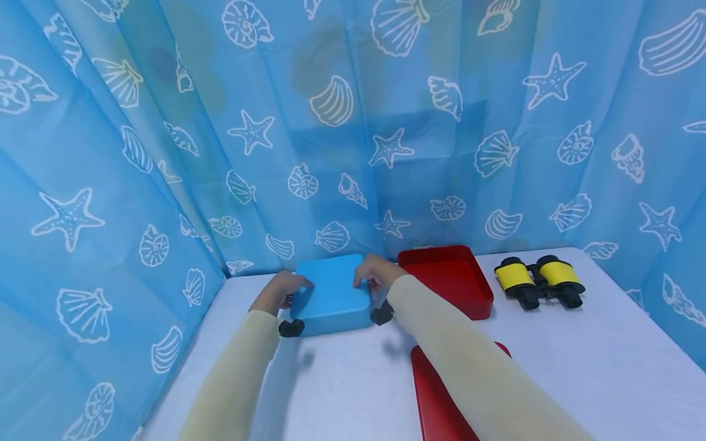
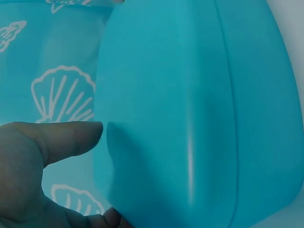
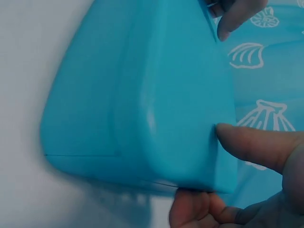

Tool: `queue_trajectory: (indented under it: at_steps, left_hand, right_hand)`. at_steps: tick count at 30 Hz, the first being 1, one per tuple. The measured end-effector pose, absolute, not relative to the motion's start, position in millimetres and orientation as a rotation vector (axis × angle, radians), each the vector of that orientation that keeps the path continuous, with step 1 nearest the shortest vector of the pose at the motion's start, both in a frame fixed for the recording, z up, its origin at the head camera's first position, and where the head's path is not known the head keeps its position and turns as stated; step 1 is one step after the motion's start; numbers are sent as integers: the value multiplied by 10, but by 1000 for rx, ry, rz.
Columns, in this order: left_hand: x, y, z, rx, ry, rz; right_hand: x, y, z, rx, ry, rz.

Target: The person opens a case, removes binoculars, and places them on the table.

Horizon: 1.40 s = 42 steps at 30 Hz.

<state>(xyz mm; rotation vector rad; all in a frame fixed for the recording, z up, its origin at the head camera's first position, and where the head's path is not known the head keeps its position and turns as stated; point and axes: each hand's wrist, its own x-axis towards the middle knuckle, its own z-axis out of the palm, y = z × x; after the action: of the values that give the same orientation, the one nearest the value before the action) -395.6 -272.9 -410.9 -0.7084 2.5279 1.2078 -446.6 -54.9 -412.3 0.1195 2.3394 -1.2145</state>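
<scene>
A light blue lidded box (image 1: 331, 294) with rounded corners stands on the white table near the curtain. My left hand (image 1: 284, 288) grips its left side, the thumb on the top and the fingers down at the side. On the opposite side my right hand (image 1: 379, 272) holds the box likewise. In the right wrist view the right thumb (image 3: 256, 145) presses the top face, while curled fingers (image 3: 194, 209) sit against the side below the lid seam. The left wrist view shows the left thumb (image 2: 71, 140) at the top; the fingers are partly hidden by the box.
Just right of the blue box is an open red box (image 1: 480, 300). A flat red piece (image 1: 441, 398), perhaps its lid, lies nearer, partly under my right sleeve. Black and yellow binoculars (image 1: 537, 282) rest at the back right. A shell-patterned blue curtain (image 1: 353, 153) borders the table.
</scene>
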Motion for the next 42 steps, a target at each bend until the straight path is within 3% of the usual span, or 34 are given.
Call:
queue_trajectory:
  at_steps: [17, 42]
  left_hand:
    - [-3958, -2759, -4089, -754, 2508, 1301]
    - [-3963, -3007, -4072, -725, 2409, 1396]
  right_hand:
    - [-4480, -605, -4152, 40, 2407, -1055]
    - [-4473, -522, -4301, -47, 2453, -1218]
